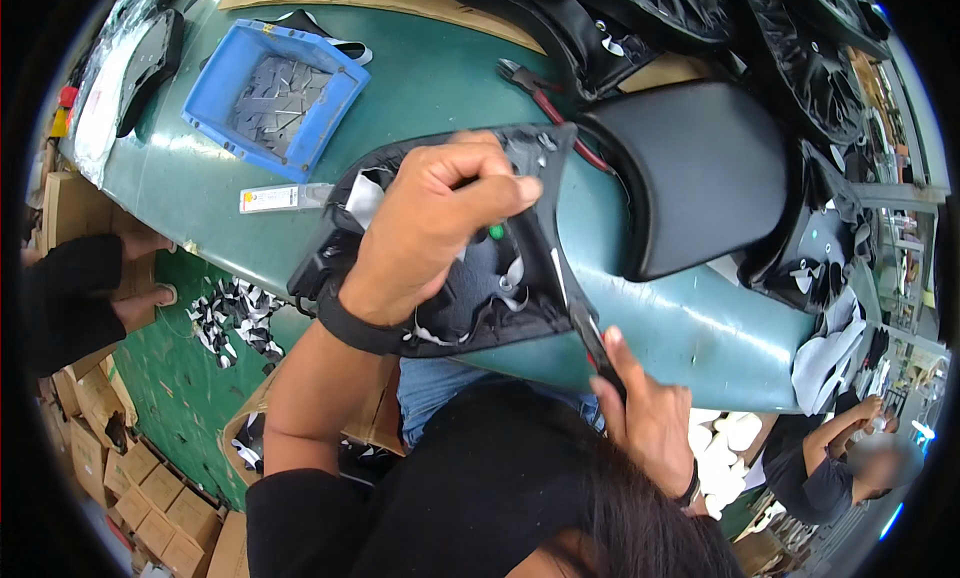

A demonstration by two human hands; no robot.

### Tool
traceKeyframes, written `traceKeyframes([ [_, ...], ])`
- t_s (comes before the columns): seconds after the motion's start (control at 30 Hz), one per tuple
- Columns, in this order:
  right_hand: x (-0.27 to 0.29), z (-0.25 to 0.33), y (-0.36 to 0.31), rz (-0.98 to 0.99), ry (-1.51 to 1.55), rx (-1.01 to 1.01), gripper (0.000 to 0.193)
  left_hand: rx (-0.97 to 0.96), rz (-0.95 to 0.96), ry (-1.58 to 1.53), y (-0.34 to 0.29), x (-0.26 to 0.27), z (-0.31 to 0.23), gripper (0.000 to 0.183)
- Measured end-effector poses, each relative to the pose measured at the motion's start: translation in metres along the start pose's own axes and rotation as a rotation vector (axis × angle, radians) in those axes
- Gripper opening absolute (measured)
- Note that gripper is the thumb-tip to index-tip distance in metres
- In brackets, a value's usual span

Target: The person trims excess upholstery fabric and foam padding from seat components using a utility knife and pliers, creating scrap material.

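Note:
A black padded seat (480, 298) lies underside up at the table's front edge, its black cover folded over the rim in wrinkled, pale-backed edges. Over its middle my left hand (440, 203) is closed, thumb and fingers pressed together. What they hold, if anything, I cannot make out. My right hand (648, 418) grips a utility knife (598, 350) with a dark handle. Its narrow blade runs along the right edge of the seat. A green dot shows on the underside beside my left hand.
A blue bin (340, 93) of staples or small metal pieces stands far left, near a clear plastic case (285, 198). Red-handled pincers (545, 103) lie by a finished black seat (700, 173). More black seats (800, 68) crowd the right. Other people are at both sides.

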State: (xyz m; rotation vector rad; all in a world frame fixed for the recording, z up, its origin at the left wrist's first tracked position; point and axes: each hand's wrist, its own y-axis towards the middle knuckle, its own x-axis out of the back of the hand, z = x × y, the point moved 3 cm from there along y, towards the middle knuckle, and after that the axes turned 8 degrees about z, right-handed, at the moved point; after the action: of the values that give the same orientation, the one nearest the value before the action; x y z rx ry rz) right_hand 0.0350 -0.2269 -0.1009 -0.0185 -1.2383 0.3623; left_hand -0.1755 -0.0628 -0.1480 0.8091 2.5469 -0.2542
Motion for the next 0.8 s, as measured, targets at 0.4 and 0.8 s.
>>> traceKeyframes([
  [0.4, 0.033, -0.005, 0.055, 0.192, -0.223, -0.035, 0.051, -0.108, 0.103, 0.953, -0.005, -0.013, -0.035, 0.035],
  [0.8, 0.002, 0.006, -0.014, 0.141, 0.058, -0.24, 0.06, -1.111, -0.562, -0.259, -0.055, 0.047, -0.127, 0.017],
])
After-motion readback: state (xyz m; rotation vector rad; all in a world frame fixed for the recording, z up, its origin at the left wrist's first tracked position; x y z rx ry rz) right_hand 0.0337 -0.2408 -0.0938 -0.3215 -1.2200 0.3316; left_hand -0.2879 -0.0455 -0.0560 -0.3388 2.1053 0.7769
